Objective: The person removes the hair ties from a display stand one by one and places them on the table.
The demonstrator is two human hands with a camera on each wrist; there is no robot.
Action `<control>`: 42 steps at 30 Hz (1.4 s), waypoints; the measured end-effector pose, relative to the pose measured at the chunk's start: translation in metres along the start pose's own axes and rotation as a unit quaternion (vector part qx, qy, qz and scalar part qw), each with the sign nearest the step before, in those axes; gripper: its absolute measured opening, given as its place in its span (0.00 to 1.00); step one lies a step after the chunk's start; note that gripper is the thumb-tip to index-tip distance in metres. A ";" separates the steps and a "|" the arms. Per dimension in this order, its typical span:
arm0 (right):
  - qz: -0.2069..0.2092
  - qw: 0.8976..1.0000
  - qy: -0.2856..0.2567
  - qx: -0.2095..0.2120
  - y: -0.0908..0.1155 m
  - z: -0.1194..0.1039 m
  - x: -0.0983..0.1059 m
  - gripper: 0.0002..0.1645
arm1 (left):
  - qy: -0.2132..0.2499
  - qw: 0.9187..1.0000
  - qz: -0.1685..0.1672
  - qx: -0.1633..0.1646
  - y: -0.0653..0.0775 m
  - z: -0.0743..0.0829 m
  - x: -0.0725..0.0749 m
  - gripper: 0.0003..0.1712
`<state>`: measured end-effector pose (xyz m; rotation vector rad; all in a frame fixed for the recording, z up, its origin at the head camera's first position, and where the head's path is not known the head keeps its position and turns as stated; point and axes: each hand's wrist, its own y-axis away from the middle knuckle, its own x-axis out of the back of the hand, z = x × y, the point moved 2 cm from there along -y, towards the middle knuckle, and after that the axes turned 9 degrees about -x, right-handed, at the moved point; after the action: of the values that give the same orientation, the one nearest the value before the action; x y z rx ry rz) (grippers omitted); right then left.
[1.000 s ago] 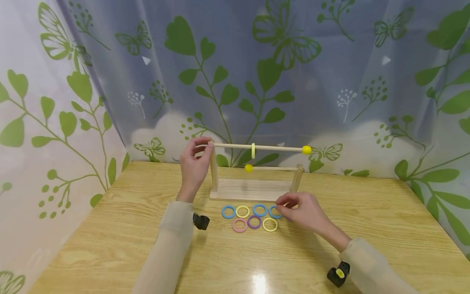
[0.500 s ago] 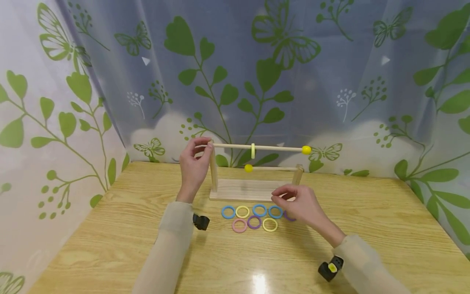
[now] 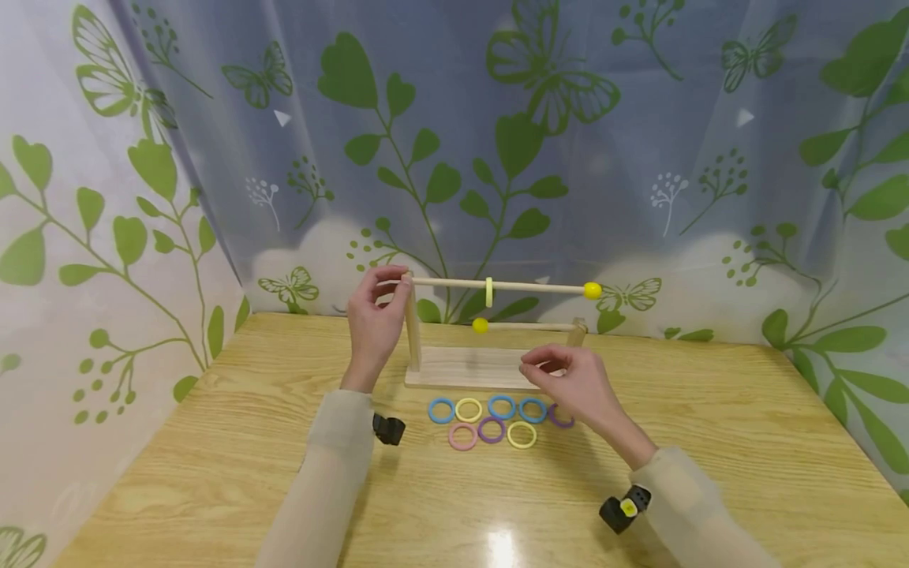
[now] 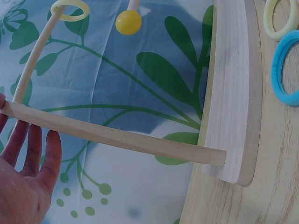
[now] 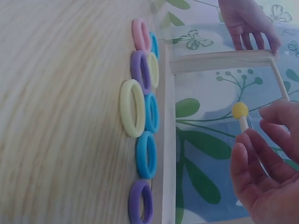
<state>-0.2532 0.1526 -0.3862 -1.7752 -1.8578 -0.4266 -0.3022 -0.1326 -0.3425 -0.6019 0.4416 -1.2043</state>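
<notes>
A wooden stand [image 3: 469,367] has two posts with horizontal rods, one higher than the other, each tipped with a yellow ball. My left hand [image 3: 376,319] grips the top of its left, taller post [image 4: 117,135], fingers behind and thumb at the end. A pale yellow ring [image 3: 489,292] hangs midway on the upper rod [image 3: 540,286]. My right hand [image 3: 575,386] hovers before the stand's right end, fingers loosely bent, nothing visible between them. In the right wrist view the lower rod's yellow ball [image 5: 240,110] appears just beyond its fingertips.
Several rings lie on the wooden table in front of the base: blue [image 3: 442,410], yellow [image 3: 521,435], pink [image 3: 463,436] and purple [image 3: 491,430]. Another purple ring [image 5: 140,201] lies partly under the right hand in the head view. A leaf-patterned curtain [image 3: 454,158] hangs behind.
My right hand has risen from the right-hand blue ring and moved slightly left toward the stand, uncovering that ring and part of a purple one. The left hand has stayed on the post.
</notes>
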 end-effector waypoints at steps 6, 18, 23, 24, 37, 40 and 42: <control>0.024 1.000 0.008 0.012 -0.006 -0.008 0.000 0.07 | 0.006 1.000 0.001 -0.006 -0.003 -0.016 0.000 0.12; 0.076 0.996 -0.004 0.038 -0.014 -0.022 -0.002 0.09 | 0.003 1.000 0.000 -0.023 -0.004 -0.014 0.000 0.10; 0.092 0.995 -0.016 0.038 -0.018 -0.026 -0.005 0.10 | 0.003 1.000 0.001 -0.020 -0.004 -0.015 0.000 0.10; 0.094 0.995 -0.019 0.036 -0.019 -0.026 -0.005 0.10 | 0.004 1.000 0.002 -0.020 -0.004 -0.015 0.000 0.10; 0.134 0.986 -0.082 0.055 -0.028 -0.036 -0.016 0.09 | 0.007 1.000 0.002 -0.001 0.001 0.012 0.000 0.11; 0.143 0.984 -0.090 0.055 -0.030 -0.039 -0.019 0.10 | 0.011 1.000 0.002 0.000 0.002 0.016 0.000 0.11; 0.148 0.983 -0.094 0.051 -0.032 -0.041 -0.020 0.10 | 0.011 1.000 0.002 -0.001 0.003 0.015 0.000 0.11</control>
<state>-0.2783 0.1100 -0.3606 -2.0367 -1.6635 -0.0534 -0.2909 -0.1288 -0.3323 -0.5902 0.4629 -1.2072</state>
